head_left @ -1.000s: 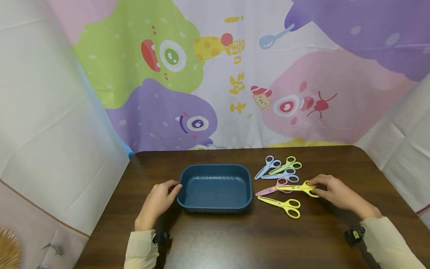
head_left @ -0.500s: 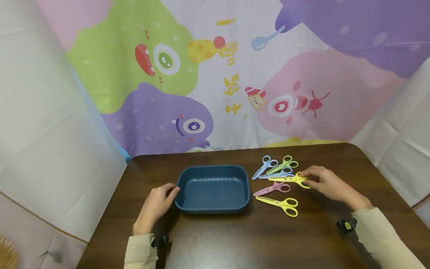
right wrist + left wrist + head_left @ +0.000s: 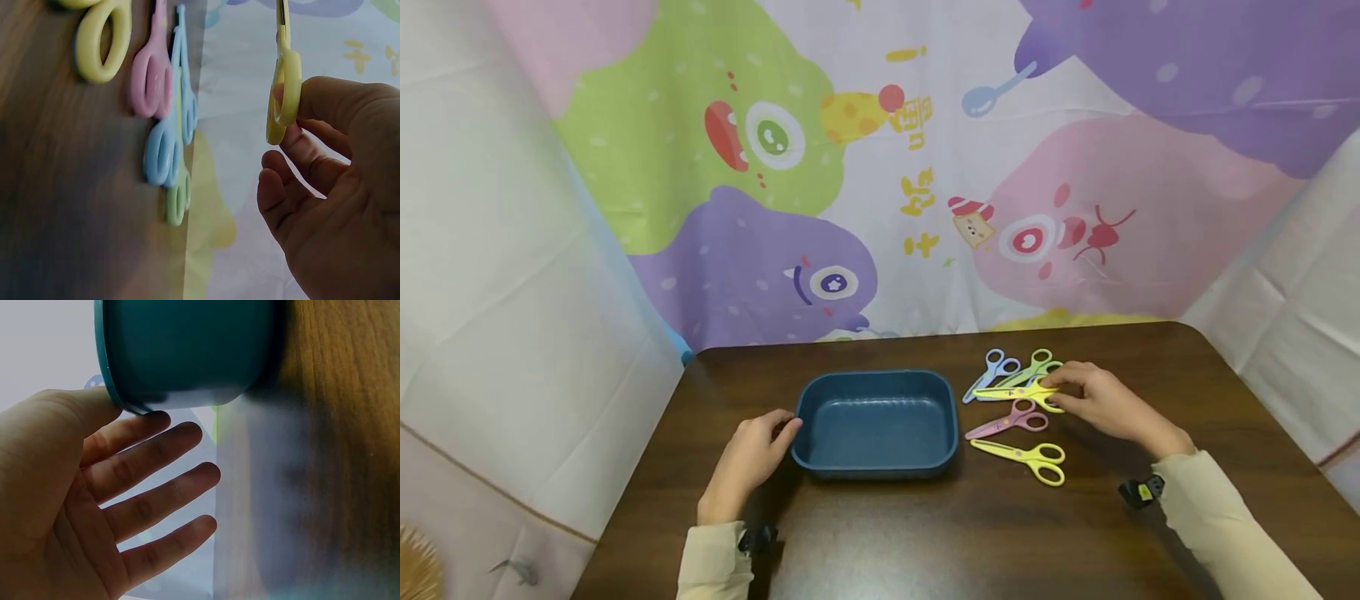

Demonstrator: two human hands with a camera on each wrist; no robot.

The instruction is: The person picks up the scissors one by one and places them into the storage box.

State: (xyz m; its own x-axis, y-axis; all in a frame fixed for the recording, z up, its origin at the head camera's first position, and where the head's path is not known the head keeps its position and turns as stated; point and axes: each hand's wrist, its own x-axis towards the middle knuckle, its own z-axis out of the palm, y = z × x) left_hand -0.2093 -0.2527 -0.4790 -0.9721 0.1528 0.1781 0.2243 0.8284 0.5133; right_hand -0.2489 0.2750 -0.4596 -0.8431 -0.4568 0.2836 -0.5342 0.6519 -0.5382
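Observation:
A pair of yellow scissors (image 3: 1013,392) is pinched at its handles between the thumb and fingers of my right hand (image 3: 1093,402). In the right wrist view these yellow scissors (image 3: 287,87) are off the table, blades pointing away from the hand. Seen from the head, they pass over blue scissors (image 3: 996,367) and green scissors (image 3: 1040,363). Pink scissors (image 3: 1009,419) and another yellow pair (image 3: 1026,457) lie nearer. My left hand (image 3: 751,454) touches the left side of a dark blue rectangular bin (image 3: 874,472). The left wrist view shows its thumb at the rim and the other fingers (image 3: 156,500) straight and spread.
Everything stands on a dark brown wooden table (image 3: 880,542) with rounded far corners. A cartoon-printed cloth (image 3: 940,300) hangs behind its far edge. White fabric sheets flank both sides. A second blue pair lies partly covered under the held scissors.
My right hand has moved left and toward the far side with the yellow scissors, from over the pink pair to over the blue and green ones. My left hand stays at the bin.

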